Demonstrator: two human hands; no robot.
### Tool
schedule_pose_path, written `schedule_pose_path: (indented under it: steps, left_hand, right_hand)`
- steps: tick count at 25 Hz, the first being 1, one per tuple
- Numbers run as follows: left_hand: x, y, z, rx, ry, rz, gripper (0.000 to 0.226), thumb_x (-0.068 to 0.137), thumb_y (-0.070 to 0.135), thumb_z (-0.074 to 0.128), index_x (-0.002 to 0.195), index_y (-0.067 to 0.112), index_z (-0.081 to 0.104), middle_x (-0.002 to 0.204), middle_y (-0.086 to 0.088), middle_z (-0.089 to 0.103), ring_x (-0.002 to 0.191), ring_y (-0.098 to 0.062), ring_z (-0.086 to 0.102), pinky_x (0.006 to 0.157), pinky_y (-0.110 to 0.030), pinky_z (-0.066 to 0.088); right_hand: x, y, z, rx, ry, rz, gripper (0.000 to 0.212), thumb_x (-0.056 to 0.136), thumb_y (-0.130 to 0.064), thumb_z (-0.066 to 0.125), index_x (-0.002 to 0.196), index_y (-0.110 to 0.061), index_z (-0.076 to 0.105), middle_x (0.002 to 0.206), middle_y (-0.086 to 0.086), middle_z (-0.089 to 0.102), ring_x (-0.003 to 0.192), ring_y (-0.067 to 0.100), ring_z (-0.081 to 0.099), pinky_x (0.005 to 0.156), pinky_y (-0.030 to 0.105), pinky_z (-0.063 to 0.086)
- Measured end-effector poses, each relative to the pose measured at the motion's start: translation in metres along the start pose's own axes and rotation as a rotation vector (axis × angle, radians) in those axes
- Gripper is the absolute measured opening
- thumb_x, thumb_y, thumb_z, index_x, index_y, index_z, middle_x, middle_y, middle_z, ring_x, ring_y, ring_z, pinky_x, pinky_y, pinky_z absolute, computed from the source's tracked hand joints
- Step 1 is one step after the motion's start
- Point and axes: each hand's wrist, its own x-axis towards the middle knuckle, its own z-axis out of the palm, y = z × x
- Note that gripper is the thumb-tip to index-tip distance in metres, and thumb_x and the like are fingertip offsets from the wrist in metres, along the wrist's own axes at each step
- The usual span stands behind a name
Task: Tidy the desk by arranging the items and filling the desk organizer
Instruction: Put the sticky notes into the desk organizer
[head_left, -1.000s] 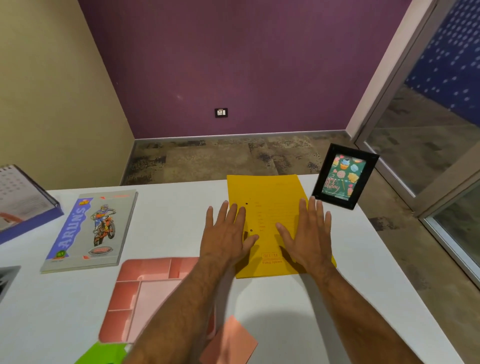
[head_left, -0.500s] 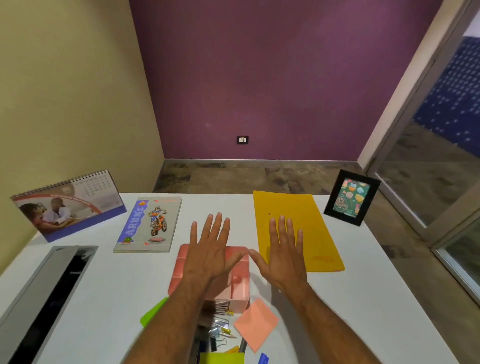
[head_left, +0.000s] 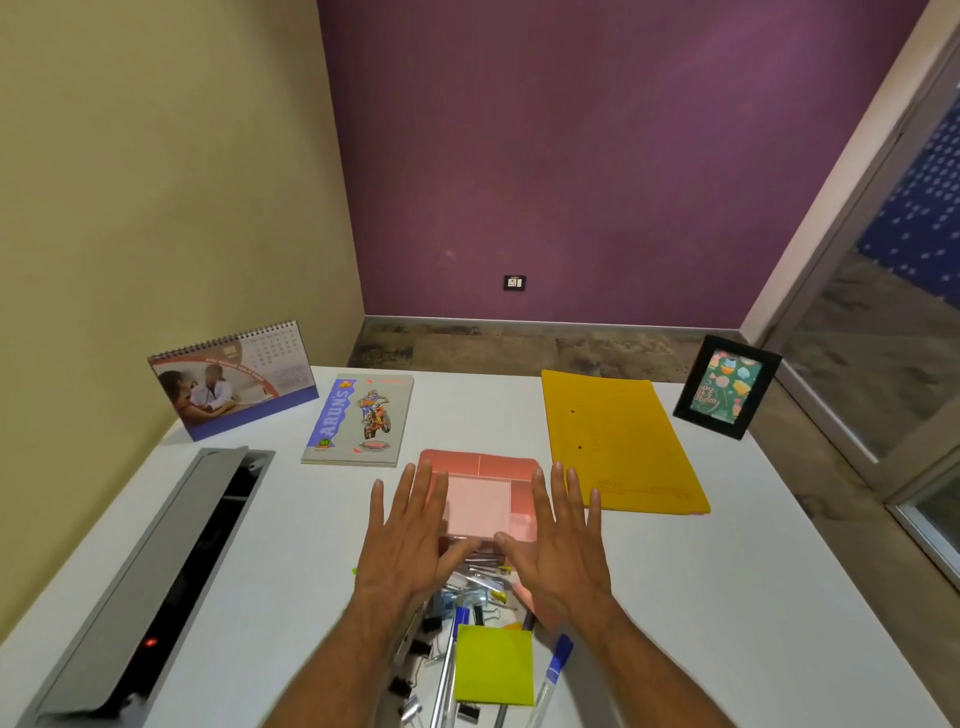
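A pink desk organizer (head_left: 498, 464) with several compartments lies in the middle of the white desk (head_left: 753, 597). My left hand (head_left: 410, 535) is spread flat over its left side and my right hand (head_left: 558, 540) over its right side, fingers straight, holding nothing. Just in front of the organizer lies a heap of binder clips (head_left: 431, 634), pens (head_left: 553, 670) and a lime-green sticky note pad (head_left: 495, 665). A yellow file folder (head_left: 618, 441) lies to the right of the organizer.
A desk calendar (head_left: 234, 379) stands at the back left, and a notebook (head_left: 361, 418) with a motorbike cover lies beside it. A black picture frame (head_left: 724, 387) stands at the back right. An open grey cable box (head_left: 156, 577) runs along the left.
Both hands left the yellow folder and drew back toward me, settling on either side of the pink organizer. The view tilted down, revealing the clips, pens and green pad.
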Motion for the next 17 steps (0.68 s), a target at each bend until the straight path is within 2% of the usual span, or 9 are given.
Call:
schedule_pose_path:
  steps: [4, 6, 8, 10, 12, 14, 17]
  left_hand:
    - [-0.03, -0.013, 0.008, -0.035, -0.067, -0.023, 0.093, 0.088, 0.079, 0.022, 0.153, 0.012, 0.029, 0.16, -0.012, 0.026, 0.147, -0.032, 0.025, 0.114, -0.06, 0.014]
    - [-0.04, -0.018, 0.012, -0.065, -0.099, -0.037, 0.094, 0.087, 0.081, 0.024, 0.153, 0.014, 0.029, 0.16, -0.011, 0.025, 0.148, -0.032, 0.024, 0.116, -0.059, 0.01]
    - [-0.046, -0.021, 0.017, -0.095, -0.107, -0.033, 0.094, 0.086, 0.081, 0.026, 0.152, 0.015, 0.033, 0.159, -0.01, 0.029, 0.146, -0.031, 0.027, 0.117, -0.056, 0.005]
    - [-0.049, -0.02, 0.024, -0.124, -0.096, -0.026, 0.089, 0.087, 0.079, 0.027, 0.148, 0.016, 0.041, 0.154, -0.009, 0.039, 0.142, -0.03, 0.038, 0.117, -0.053, 0.003]
    - [-0.055, -0.015, 0.031, -0.202, -0.087, -0.042, 0.08, 0.089, 0.075, 0.028, 0.143, 0.019, 0.049, 0.146, -0.004, 0.053, 0.134, -0.028, 0.05, 0.118, -0.048, 0.014]
    - [-0.061, -0.007, 0.035, -0.344, -0.05, -0.072, 0.065, 0.088, 0.067, 0.041, 0.139, 0.027, 0.049, 0.137, 0.005, 0.059, 0.126, -0.022, 0.054, 0.109, -0.035, 0.033]
    - [-0.072, 0.002, 0.04, -0.518, -0.12, -0.11, 0.051, 0.088, 0.053, 0.054, 0.133, 0.03, 0.051, 0.131, 0.009, 0.059, 0.121, -0.016, 0.05, 0.095, -0.028, 0.039]
  right_hand:
    - [-0.024, -0.011, 0.007, 0.021, -0.047, -0.011, 0.096, 0.083, -0.081, 0.026, 0.154, -0.02, 0.005, 0.162, 0.01, 0.005, 0.149, 0.031, 0.002, 0.116, 0.06, 0.012]
    - [-0.033, -0.016, 0.012, 0.05, -0.052, -0.024, 0.092, 0.085, -0.079, 0.026, 0.154, -0.019, 0.012, 0.162, 0.01, 0.012, 0.149, 0.031, 0.01, 0.116, 0.058, 0.012]
    - [-0.041, -0.02, 0.017, 0.106, -0.049, -0.058, 0.08, 0.087, -0.073, 0.03, 0.148, -0.02, 0.033, 0.154, 0.008, 0.036, 0.142, 0.031, 0.032, 0.114, 0.051, 0.025]
    - [-0.051, -0.02, 0.019, 0.183, -0.061, -0.12, 0.062, 0.086, -0.067, 0.039, 0.133, -0.027, 0.046, 0.136, -0.003, 0.053, 0.124, 0.021, 0.049, 0.101, 0.037, 0.038]
    - [-0.061, -0.02, 0.021, 0.181, -0.187, -0.21, 0.058, 0.08, -0.065, 0.045, 0.126, -0.029, 0.05, 0.126, -0.007, 0.054, 0.115, 0.016, 0.048, 0.092, 0.033, 0.038]
    - [-0.068, -0.018, 0.027, 0.09, -0.356, -0.262, 0.063, 0.073, -0.063, 0.05, 0.124, -0.027, 0.051, 0.122, -0.003, 0.051, 0.111, 0.019, 0.045, 0.088, 0.037, 0.036]
    - [-0.073, -0.018, 0.039, -0.015, -0.513, -0.238, 0.069, 0.066, -0.064, 0.056, 0.122, -0.024, 0.051, 0.12, 0.002, 0.047, 0.11, 0.022, 0.042, 0.087, 0.039, 0.035]
